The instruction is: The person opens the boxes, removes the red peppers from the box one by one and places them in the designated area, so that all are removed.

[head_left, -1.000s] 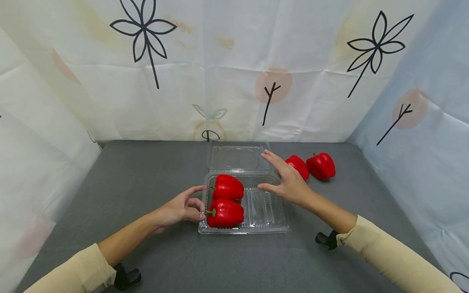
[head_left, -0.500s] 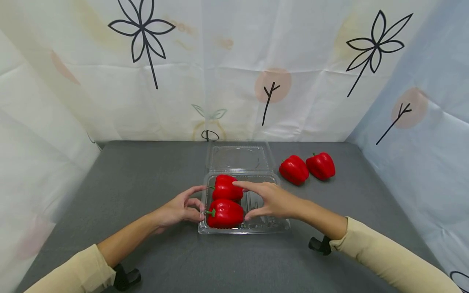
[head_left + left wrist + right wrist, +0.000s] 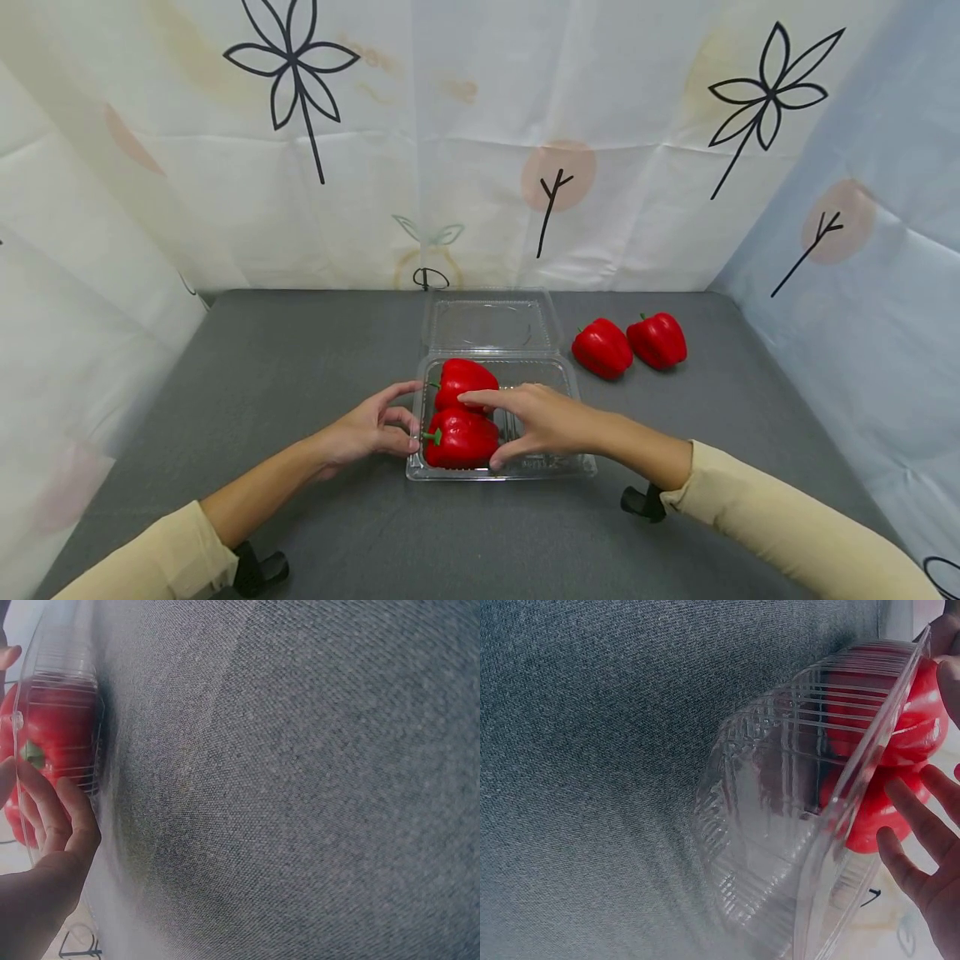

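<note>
Left grip [image 3: 375,423] pinching rim of clear container [image 3: 540,469], lower centre; right grip [image 3: 547,421], fingers apart, at red pepper [image 3: 459,440] inside.

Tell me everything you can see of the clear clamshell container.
The clear clamshell container looks like thin plastic, ribbed along its walls. It lies open on the gray tabletop, lid folded back on the far side. Two red bell peppers occupy its left half. The left hand touches its left rim; the right hand extends over its right half.
</note>
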`<state>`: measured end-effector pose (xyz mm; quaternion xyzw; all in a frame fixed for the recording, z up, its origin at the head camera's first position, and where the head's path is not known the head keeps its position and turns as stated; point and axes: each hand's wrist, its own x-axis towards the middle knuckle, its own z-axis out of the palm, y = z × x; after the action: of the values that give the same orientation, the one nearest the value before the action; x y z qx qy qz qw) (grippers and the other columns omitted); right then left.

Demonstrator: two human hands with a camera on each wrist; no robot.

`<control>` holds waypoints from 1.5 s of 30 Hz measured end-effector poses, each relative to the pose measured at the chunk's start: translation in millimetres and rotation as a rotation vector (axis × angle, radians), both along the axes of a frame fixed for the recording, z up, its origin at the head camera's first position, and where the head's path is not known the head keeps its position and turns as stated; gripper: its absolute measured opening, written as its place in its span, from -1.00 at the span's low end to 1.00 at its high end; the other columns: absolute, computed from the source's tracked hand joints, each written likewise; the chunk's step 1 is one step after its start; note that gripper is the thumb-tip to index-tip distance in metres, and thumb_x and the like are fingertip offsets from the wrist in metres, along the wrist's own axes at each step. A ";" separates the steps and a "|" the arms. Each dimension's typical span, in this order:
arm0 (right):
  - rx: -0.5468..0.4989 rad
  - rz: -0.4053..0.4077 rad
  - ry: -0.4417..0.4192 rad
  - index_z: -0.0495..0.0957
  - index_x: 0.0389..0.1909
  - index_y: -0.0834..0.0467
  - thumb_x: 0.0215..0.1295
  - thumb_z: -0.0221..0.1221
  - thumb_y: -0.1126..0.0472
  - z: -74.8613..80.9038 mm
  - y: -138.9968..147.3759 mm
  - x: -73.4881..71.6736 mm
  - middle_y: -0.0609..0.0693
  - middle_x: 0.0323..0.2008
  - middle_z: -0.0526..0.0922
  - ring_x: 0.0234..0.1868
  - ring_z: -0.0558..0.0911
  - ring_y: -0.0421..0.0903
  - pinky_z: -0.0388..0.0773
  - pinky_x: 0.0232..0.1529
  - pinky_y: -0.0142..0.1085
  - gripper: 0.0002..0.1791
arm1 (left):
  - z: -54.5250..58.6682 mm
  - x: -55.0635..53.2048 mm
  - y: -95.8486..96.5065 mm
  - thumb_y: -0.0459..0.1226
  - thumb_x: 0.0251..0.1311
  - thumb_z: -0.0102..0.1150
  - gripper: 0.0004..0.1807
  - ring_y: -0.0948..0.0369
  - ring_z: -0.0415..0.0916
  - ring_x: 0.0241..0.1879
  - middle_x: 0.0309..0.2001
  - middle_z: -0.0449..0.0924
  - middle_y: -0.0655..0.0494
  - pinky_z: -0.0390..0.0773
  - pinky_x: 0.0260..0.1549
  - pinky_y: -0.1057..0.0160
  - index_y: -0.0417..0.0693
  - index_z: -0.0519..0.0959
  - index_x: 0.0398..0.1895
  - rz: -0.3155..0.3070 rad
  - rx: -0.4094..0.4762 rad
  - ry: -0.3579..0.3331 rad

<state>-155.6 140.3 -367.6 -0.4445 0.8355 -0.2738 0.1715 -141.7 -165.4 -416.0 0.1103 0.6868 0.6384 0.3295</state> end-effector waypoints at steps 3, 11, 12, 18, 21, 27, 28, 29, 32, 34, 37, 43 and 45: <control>0.008 0.018 0.020 0.27 0.47 0.03 0.13 0.44 -0.02 0.0 -2.3 -0.5 -0.02 0.21 0.57 0.03 0.60 -0.06 0.59 0.01 -0.12 -0.10 | 0.1 0.0 0.3 -0.36 0.23 0.27 -0.08 0.11 0.57 -0.26 -0.18 0.56 -0.03 0.60 -0.10 0.17 -0.11 -0.07 0.55 0.000 0.000 -0.004; -0.024 0.041 0.030 0.31 0.44 0.12 0.14 0.45 0.05 -0.6 -9.7 -4.0 0.00 0.23 0.56 0.12 0.58 -0.11 0.56 0.10 -0.12 -0.14 | -0.7 0.3 0.9 -0.37 0.23 0.27 -0.08 0.11 0.57 -0.23 -0.18 0.56 -0.01 0.60 -0.09 0.17 -0.12 -0.07 0.55 0.004 0.013 -0.015; -0.023 0.039 0.023 0.30 0.44 0.12 0.14 0.45 0.06 -0.3 -10.8 -4.4 0.00 0.23 0.56 0.13 0.57 -0.11 0.55 0.11 -0.12 -0.14 | -1.2 0.3 1.0 -0.37 0.24 0.27 -0.08 0.11 0.57 -0.23 -0.19 0.56 -0.01 0.60 -0.09 0.17 -0.13 -0.07 0.55 0.004 0.016 -0.016; 0.061 0.045 0.063 0.30 0.44 0.06 0.11 0.47 0.05 2.2 -20.3 -5.3 0.00 0.24 0.48 0.17 0.50 -0.08 0.55 0.09 -0.16 -0.12 | -2.6 0.5 1.7 -0.37 0.24 0.27 -0.08 0.12 0.56 -0.23 -0.19 0.56 0.00 0.60 -0.08 0.17 -0.12 -0.07 0.55 0.006 0.016 -0.013; 0.117 0.047 0.114 0.32 0.42 0.03 0.07 0.48 0.04 2.4 -26.3 -5.5 -0.02 0.21 0.45 0.16 0.46 -0.06 0.56 0.05 -0.21 -0.12 | -2.5 0.3 1.6 -0.36 0.24 0.26 -0.08 0.11 0.56 -0.22 -0.18 0.55 -0.01 0.60 -0.07 0.17 -0.12 -0.07 0.55 0.008 0.015 -0.015; 0.147 0.055 0.135 0.37 0.39 0.03 0.03 0.49 0.07 0.9 -32.0 -7.6 -0.03 0.16 0.42 0.14 0.44 -0.06 0.56 0.01 -0.25 -0.15 | -1.5 -0.1 0.9 -0.36 0.25 0.25 -0.08 0.11 0.55 -0.21 -0.17 0.55 -0.01 0.59 -0.07 0.17 -0.10 -0.08 0.55 0.007 0.010 -0.021; 0.148 0.055 0.130 0.37 0.38 0.04 0.03 0.49 0.08 0.9 -32.3 -7.8 -0.03 0.15 0.42 0.15 0.43 -0.06 0.56 0.01 -0.26 -0.15 | -1.4 -0.2 0.8 -0.36 0.25 0.25 -0.08 0.11 0.55 -0.21 -0.18 0.55 -0.01 0.59 -0.07 0.17 -0.10 -0.08 0.55 0.007 0.010 -0.022; 0.149 0.055 0.124 0.38 0.38 0.04 0.03 0.49 0.08 0.9 -32.4 -7.9 -0.03 0.15 0.42 0.15 0.43 -0.06 0.56 0.01 -0.26 -0.15 | -1.3 -0.2 0.7 -0.36 0.25 0.25 -0.09 0.11 0.55 -0.21 -0.18 0.55 -0.01 0.59 -0.07 0.17 -0.10 -0.08 0.55 0.007 0.010 -0.022; 0.145 0.052 0.105 0.39 0.37 0.04 0.03 0.49 0.09 1.1 -32.2 -7.8 -0.03 0.15 0.42 0.16 0.42 -0.05 0.56 0.01 -0.27 -0.16 | -1.1 -0.3 0.6 -0.36 0.24 0.25 -0.09 0.11 0.56 -0.21 -0.18 0.55 -0.01 0.59 -0.08 0.17 -0.11 -0.07 0.55 0.007 0.010 -0.021; 0.140 0.048 0.095 0.39 0.37 0.05 0.03 0.49 0.09 1.3 -32.2 -7.7 -0.04 0.15 0.42 0.16 0.41 -0.05 0.55 0.01 -0.27 -0.16 | -1.0 -0.3 0.8 -0.36 0.24 0.26 -0.08 0.11 0.56 -0.22 -0.18 0.55 -0.01 0.59 -0.08 0.17 -0.11 -0.07 0.55 0.008 0.010 -0.020; 0.133 0.045 0.086 0.41 0.35 0.05 0.03 0.48 0.09 1.3 -32.1 -8.1 -0.04 0.14 0.42 0.15 0.42 -0.06 0.55 0.00 -0.28 -0.19 | -1.2 -0.2 1.0 -0.36 0.24 0.26 -0.08 0.12 0.57 -0.22 -0.18 0.56 -0.01 0.60 -0.08 0.17 -0.11 -0.06 0.55 0.011 0.011 -0.022; 0.126 0.053 0.087 0.42 0.31 0.05 0.04 0.47 0.08 -0.8 -32.5 -10.3 -0.04 0.11 0.42 0.11 0.43 -0.09 0.54 0.01 -0.29 -0.23 | -1.3 -0.3 1.6 -0.37 0.24 0.27 -0.09 0.12 0.57 -0.23 -0.18 0.56 0.00 0.60 -0.08 0.18 -0.11 -0.06 0.55 0.016 0.014 -0.030; 0.123 0.056 0.087 0.42 0.30 0.05 0.05 0.47 0.08 -1.3 -32.6 -10.9 -0.04 0.10 0.42 0.11 0.43 -0.10 0.54 0.02 -0.28 -0.24 | -1.2 -0.4 1.8 -0.37 0.24 0.26 -0.09 0.12 0.57 -0.22 -0.18 0.56 0.00 0.60 -0.08 0.17 -0.10 -0.06 0.55 0.018 0.015 -0.032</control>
<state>-166.5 107.8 -368.9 -0.4676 0.8447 -0.1974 0.1697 -142.1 -163.6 -417.2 0.0965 0.6776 0.6481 0.3339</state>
